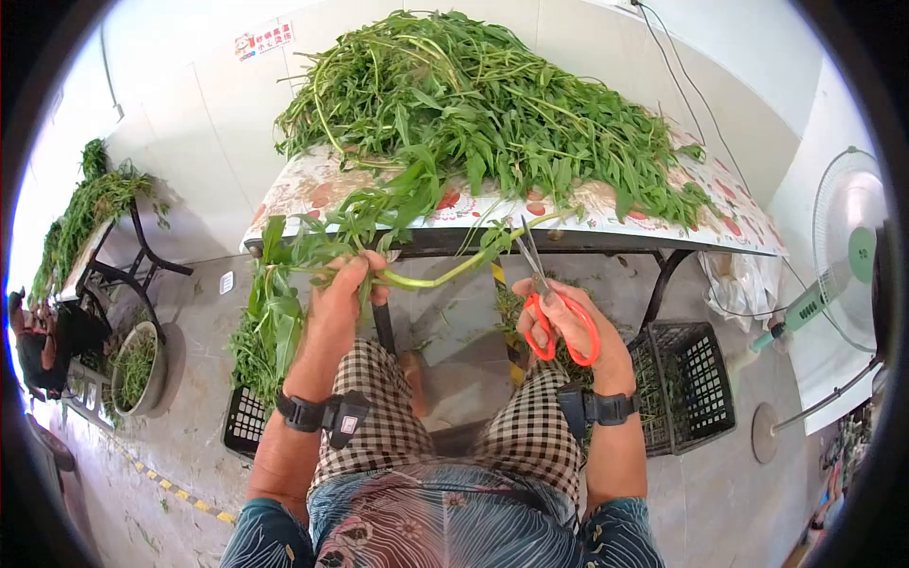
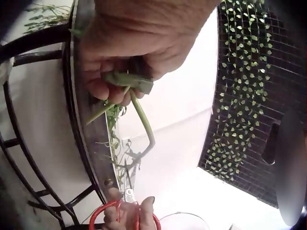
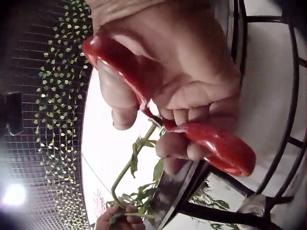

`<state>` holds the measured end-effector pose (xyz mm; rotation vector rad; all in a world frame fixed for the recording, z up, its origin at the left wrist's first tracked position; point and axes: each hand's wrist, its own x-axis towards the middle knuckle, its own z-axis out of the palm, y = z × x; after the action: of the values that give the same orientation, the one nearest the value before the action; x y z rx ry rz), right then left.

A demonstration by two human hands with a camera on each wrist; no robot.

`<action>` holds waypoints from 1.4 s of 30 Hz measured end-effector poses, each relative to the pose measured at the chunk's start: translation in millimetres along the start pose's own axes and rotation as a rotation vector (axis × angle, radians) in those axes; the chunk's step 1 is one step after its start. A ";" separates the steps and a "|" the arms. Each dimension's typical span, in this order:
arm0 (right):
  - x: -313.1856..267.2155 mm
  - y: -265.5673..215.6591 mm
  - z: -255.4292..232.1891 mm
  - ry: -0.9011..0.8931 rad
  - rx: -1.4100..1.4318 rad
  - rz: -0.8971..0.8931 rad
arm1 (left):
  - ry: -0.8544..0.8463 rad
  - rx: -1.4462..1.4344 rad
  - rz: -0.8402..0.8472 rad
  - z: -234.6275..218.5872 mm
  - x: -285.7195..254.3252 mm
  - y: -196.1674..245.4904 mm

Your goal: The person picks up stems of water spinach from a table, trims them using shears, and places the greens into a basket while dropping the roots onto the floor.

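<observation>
A long green leafy stem (image 1: pixel 417 281) lies across the centre of the frame, running from the left hand (image 1: pixel 345 292) rightward and bending up toward the table's edge. The left fingers are curled and clamped on it, with leaves sticking out around them. Right of centre, the right hand (image 1: pixel 595 320) holds red-handled scissors (image 1: pixel 541 281), thumb through one loop and fingers through the other, thumb and fingers apart. The blades are slightly parted and point up, their tips overlapping the stem in the head view; whether they touch it, I cannot tell.

At the top, a large heap of leafy stems (image 1: pixel 454 114) covers much of a table with a patterned cloth (image 1: pixel 317 180). A black plastic crate (image 1: pixel 705 379) stands at lower right, another crate (image 1: pixel 244 426) at lower left below greens (image 1: pixel 256 350). A fan (image 1: pixel 857 241) stands at the right edge, a basin of greens (image 1: pixel 154 383) at left.
</observation>
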<state>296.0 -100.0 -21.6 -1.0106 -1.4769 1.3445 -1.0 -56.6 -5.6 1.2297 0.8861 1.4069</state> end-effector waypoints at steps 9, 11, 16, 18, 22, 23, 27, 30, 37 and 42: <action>11.2 -2.9 22.0 0.011 -0.033 -0.011 | -0.050 0.101 0.074 -23.8 6.2 -9.6; 11.7 -5.2 29.7 0.024 0.005 -0.005 | 0.000 0.124 0.098 -29.3 7.2 -18.2; 17.3 -6.2 47.9 0.037 0.084 -0.013 | 0.225 -0.026 0.062 -45.2 -6.3 -26.8; 16.8 -12.3 56.9 0.018 0.096 -0.021 | 0.208 -0.144 0.030 -64.1 -16.3 -26.7; 21.7 -12.3 74.3 0.036 0.130 -0.034 | 0.261 -0.401 -0.100 -94.4 -49.2 -19.0; 23.2 -12.0 78.9 0.051 0.135 -0.039 | 0.297 -0.477 -0.166 -94.2 -60.1 -8.0; 30.3 -4.0 96.8 0.058 0.105 -0.034 | -0.298 -0.497 -0.005 -85.8 -100.1 16.3; 33.9 -0.7 110.0 0.056 0.113 -0.059 | -0.488 -0.524 -0.141 -71.4 -113.1 30.9; 36.4 17.6 150.1 -0.085 0.335 0.127 | -0.155 -0.383 -0.272 -27.3 -93.1 -28.5; 36.8 55.5 168.2 0.130 -0.023 -0.129 | -0.026 -0.310 -0.336 -31.7 -91.1 -42.5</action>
<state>125.0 -108.3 -79.8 -0.9814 -1.4367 1.1516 -26.6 -133.7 -72.8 0.8206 0.7795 1.1998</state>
